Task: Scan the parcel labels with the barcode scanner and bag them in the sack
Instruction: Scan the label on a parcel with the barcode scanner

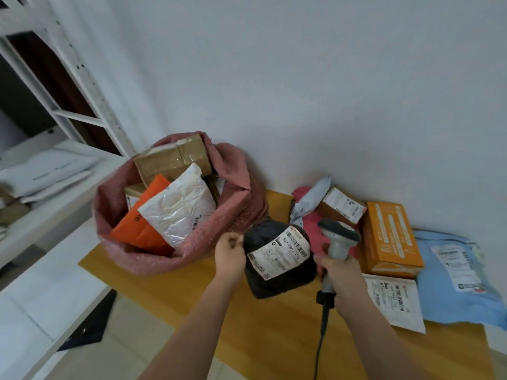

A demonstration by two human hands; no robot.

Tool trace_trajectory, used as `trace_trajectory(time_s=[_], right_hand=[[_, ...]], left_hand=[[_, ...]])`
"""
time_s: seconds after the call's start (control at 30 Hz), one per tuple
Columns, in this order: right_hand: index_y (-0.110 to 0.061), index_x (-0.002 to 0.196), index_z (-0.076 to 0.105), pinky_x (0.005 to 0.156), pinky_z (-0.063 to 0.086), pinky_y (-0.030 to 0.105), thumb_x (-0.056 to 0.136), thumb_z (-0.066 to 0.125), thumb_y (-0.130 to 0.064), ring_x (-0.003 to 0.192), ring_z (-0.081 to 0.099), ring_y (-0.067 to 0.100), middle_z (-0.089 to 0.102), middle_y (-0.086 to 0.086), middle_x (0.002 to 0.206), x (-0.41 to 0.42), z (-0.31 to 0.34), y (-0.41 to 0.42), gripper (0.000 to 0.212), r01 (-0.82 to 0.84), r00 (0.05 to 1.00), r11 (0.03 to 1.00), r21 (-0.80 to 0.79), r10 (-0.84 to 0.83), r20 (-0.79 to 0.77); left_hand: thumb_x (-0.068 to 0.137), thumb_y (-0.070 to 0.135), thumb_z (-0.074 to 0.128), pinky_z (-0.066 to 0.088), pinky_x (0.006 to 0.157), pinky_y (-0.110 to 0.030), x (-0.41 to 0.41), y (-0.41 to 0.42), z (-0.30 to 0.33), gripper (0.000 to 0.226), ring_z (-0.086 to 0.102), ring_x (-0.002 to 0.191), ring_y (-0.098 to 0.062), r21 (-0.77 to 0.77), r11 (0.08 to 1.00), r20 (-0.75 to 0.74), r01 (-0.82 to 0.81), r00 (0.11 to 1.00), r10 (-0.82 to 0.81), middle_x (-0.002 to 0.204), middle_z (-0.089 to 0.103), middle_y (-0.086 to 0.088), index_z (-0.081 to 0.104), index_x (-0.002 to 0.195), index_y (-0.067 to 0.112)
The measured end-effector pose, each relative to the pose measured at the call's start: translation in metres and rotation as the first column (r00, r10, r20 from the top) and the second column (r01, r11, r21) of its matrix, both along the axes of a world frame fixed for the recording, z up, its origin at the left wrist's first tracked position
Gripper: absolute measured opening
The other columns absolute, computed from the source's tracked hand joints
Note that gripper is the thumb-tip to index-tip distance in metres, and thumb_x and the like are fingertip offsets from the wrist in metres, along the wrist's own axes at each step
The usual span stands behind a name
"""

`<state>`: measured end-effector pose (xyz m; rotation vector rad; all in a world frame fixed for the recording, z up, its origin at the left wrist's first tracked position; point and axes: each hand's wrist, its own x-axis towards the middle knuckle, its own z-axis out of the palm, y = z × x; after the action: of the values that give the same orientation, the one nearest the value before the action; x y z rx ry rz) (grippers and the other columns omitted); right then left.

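Item: black parcel [277, 259], label up, pinched at its edge by left hand [230, 255] fingers. Right hand [340, 272] fingers wrapped round scanner [338, 242], just right of parcel.
Step, prob.: scanning/just scanned. Next: swing parcel left-fwd into sack [175, 209], mouth open but nrly full.
Beyond fingers: unscanned parcels on surface [274, 338], wall close behind.

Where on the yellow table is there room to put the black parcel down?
Bare table lies in front of the pink sack, under the forearms. The right side is crowded: orange box, white mailer, blue bag.
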<state>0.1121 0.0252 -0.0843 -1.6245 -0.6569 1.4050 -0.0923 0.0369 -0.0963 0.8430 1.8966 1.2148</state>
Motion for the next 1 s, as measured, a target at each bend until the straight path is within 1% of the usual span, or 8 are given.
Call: trace_trajectory(time_s=[0.1,0.23,0.37,0.5,0.63,0.73,0.83,1.0], right_hand=[[-0.008,0.091,0.061,0.055,0.045,0.032,0.078,0.081,-0.014,0.055,0.052,0.019,0.057,0.009,0.066,-0.01,0.012,-0.005,0.025,-0.032,0.999,0.998,0.05,0.034,-0.04],[-0.008,0.095,0.062,0.048,0.048,0.026,0.075,0.083,-0.009,0.049,0.058,0.013,0.064,0.005,0.066,-0.017,0.031,-0.007,0.029,-0.083,0.996,0.99,0.11,0.084,-0.004],[-0.012,0.1,0.062,0.065,0.059,0.039,0.075,0.081,-0.003,0.073,0.069,0.02,0.071,0.008,0.085,-0.015,0.051,-0.002,0.032,-0.084,0.996,0.978,0.19,0.074,0.057],[-0.021,0.094,0.059,0.049,0.047,0.021,0.074,0.082,-0.006,0.067,0.065,0.013,0.068,0.002,0.082,-0.011,0.07,0.0,0.035,-0.195,0.967,0.95,0.245,0.145,0.209],[-0.022,0.091,0.059,0.053,0.044,0.019,0.074,0.083,-0.007,0.067,0.063,0.01,0.068,0.001,0.083,-0.02,0.077,0.0,0.033,-0.303,0.932,0.913,0.274,0.225,0.284],[-0.018,0.104,0.059,0.047,0.043,0.019,0.081,0.077,-0.015,0.056,0.058,0.008,0.066,0.002,0.08,-0.03,0.079,-0.006,0.03,-0.309,0.927,0.908,0.283,0.22,0.304],[-0.025,0.103,0.056,0.046,0.043,0.017,0.085,0.072,-0.026,0.056,0.056,0.005,0.064,-0.004,0.077,-0.034,0.082,-0.016,0.024,-0.324,0.927,0.907,0.269,0.247,0.283],[-0.016,0.112,0.056,0.063,0.044,0.035,0.091,0.064,-0.036,0.055,0.052,0.013,0.054,0.005,0.069,-0.037,0.098,-0.028,0.03,-0.537,0.842,0.802,0.262,0.527,0.114]], left_hand=[[0.1,0.011,0.047,0.041,0.061,-0.03,-0.005,-0.001,0.016,0.013,0.052,0.074,-0.021,-0.045,0.993,0.199,-0.105,0.973,0.112,0.084,0.058,-0.009,0.059,0.097,0.006],[0.102,0.015,0.047,0.045,0.054,-0.029,-0.012,-0.008,0.039,0.02,0.052,0.06,-0.018,-0.052,0.99,0.412,-0.131,0.9,0.14,0.073,0.061,-0.007,0.056,0.085,0.012],[0.1,0.04,0.049,0.051,0.095,-0.047,-0.019,-0.017,0.058,0.034,0.065,0.106,-0.024,0.079,0.997,0.48,-0.009,0.877,-0.03,0.114,0.07,-0.005,0.062,0.118,0.015],[0.076,0.06,0.069,0.051,0.098,-0.04,-0.026,-0.031,0.077,0.061,0.066,0.109,-0.017,0.194,0.958,0.316,0.211,0.911,-0.265,0.119,0.07,-0.001,0.063,0.122,0.021],[0.081,0.028,0.077,0.055,0.091,-0.042,-0.035,-0.048,0.078,0.04,0.071,0.098,-0.022,0.128,0.909,0.247,0.396,0.875,-0.416,0.107,0.074,-0.005,0.065,0.117,0.015],[0.087,0.02,0.072,0.055,0.088,-0.043,-0.037,-0.063,0.067,0.026,0.072,0.097,-0.023,0.181,0.974,0.38,0.133,0.904,-0.194,0.103,0.075,-0.003,0.065,0.112,0.02],[0.093,0.017,0.064,0.052,0.094,-0.047,-0.038,-0.076,0.052,0.021,0.069,0.102,-0.026,0.159,0.98,0.542,-0.122,0.84,0.017,0.108,0.073,-0.005,0.062,0.114,0.021],[0.1,0.015,0.053,0.05,0.097,-0.051,-0.045,-0.083,0.046,0.024,0.067,0.103,-0.027,0.09,0.973,0.593,-0.213,0.796,0.12,0.109,0.071,-0.005,0.058,0.123,0.016]])
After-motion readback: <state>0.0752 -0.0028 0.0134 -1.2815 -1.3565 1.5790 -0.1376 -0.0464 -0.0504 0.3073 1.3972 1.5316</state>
